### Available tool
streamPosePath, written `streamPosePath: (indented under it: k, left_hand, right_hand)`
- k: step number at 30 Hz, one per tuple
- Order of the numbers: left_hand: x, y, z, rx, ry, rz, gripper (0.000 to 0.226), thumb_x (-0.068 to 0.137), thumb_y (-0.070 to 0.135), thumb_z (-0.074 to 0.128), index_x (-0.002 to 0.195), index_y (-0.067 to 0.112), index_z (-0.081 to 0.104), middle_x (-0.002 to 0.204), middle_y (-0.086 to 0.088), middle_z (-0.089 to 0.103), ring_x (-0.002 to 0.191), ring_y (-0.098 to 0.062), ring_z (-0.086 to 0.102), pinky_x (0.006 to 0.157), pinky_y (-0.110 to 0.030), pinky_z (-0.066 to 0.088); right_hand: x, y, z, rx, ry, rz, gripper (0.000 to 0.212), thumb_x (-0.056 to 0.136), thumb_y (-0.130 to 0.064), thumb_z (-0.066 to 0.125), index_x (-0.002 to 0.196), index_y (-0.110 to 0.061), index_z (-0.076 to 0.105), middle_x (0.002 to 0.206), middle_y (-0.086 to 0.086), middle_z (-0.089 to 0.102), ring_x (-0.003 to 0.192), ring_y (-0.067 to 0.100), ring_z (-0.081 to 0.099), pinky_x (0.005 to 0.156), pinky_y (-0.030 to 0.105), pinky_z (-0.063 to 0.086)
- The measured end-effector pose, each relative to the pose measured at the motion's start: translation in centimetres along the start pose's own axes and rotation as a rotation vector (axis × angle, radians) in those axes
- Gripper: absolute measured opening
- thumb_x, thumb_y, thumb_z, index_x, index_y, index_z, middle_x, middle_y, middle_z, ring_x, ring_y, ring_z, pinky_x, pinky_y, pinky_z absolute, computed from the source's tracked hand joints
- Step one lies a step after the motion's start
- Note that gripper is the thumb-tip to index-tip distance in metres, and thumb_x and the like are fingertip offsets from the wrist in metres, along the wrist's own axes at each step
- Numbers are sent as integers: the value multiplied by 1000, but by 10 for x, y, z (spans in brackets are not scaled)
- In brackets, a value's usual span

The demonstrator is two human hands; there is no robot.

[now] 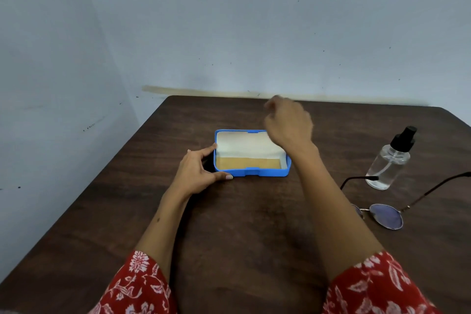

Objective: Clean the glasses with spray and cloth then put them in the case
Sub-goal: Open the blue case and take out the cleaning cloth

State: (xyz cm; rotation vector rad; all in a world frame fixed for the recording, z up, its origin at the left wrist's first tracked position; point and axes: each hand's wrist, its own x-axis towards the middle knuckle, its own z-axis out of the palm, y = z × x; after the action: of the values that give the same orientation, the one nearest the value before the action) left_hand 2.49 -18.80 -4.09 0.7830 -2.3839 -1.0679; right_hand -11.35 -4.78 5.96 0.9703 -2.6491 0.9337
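Note:
A blue glasses case (265, 173) lies open in the middle of the table, its white-lined lid (242, 144) tipped back. A tan layer (247, 162) fills the base; I cannot tell if it is a cloth or the lining. My left hand (197, 173) grips the case's left end, thumb at the front corner and a fingertip at the back. My right hand (288, 122) hovers blurred above the lid's back right corner, fingers loosely curled and holding nothing. The round, thin-framed glasses (386, 215) lie at the right with their arms unfolded. A clear spray bottle (390, 163) with a black pump stands just behind them.
The dark wooden table (229, 237) stands against a pale blue wall (254, 33), with its left edge running diagonally. My red flowered sleeves (137, 285) fill the bottom of the view.

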Motion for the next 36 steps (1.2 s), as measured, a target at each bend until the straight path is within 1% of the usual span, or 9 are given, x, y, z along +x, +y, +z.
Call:
streamPosePath:
  k: [1,3,9,12,17,21,23,33,36]
  left_hand:
    - [0,0,-1,-1,6,2,98,55,36,89,139,19,43,140,1,50,134,-17,41,117,-48,21]
    - [0,0,-1,0,21,9,98,55,35,89,139,18,43,141,0,49,134,-17,41,117,-48,23]
    - [-1,0,-1,-11,24,7,98,57,36,88,141,18,41,144,0,46,136,-19,38,116,-50,22]
    - [0,-2,-2,-2,31,-1,98,56,36,88,140,19,41,144,1,46,136,-19,37,116,-51,23]
    - [2,-8,-2,-64,24,-38,102,51,38,90,140,21,42,143,-2,47,137,-22,36,111,-46,34]
    - [2,-8,-1,-60,53,-10,100,52,36,90,138,20,44,140,-1,50,133,-19,41,114,-50,27]
    - [2,-8,-1,-54,65,-3,99,52,36,90,138,19,44,139,0,51,132,-18,43,115,-51,24]
    - [2,-10,-1,-104,81,33,92,54,28,90,135,17,49,134,-1,57,127,-17,49,115,-53,24]
    - [3,-11,0,-100,75,30,93,55,29,90,137,16,46,137,-2,54,130,-18,46,115,-52,23]
  right_hand:
    - [-5,1,-5,-35,127,57,30,81,-7,46,102,-14,66,105,9,67,93,30,58,72,34,43]
    - [-14,4,-10,-60,171,205,20,82,-11,47,92,-11,65,98,11,66,86,33,58,63,31,34]
    - [-34,7,15,-226,-191,282,18,83,-15,59,100,-13,55,112,9,60,103,30,58,69,31,36]
    - [-38,3,31,-299,-244,256,14,83,-11,60,88,-17,48,107,6,61,91,24,57,66,29,36]
    - [-37,-4,39,-322,-289,248,14,83,-7,59,92,-17,54,105,4,61,97,23,57,66,29,35]
    - [-34,-7,40,-298,-307,287,14,83,-7,60,86,-15,49,76,2,48,68,17,44,64,29,36]
    - [-33,-6,40,-279,-311,307,17,83,-6,60,83,-15,45,70,1,41,69,18,46,64,30,37]
    - [-38,-2,37,-155,-248,365,22,82,-7,58,73,-14,39,74,1,40,70,19,43,64,29,37]
    - [-39,-5,27,-52,-213,348,8,82,-7,55,86,-13,52,88,4,51,83,26,54,65,30,38]
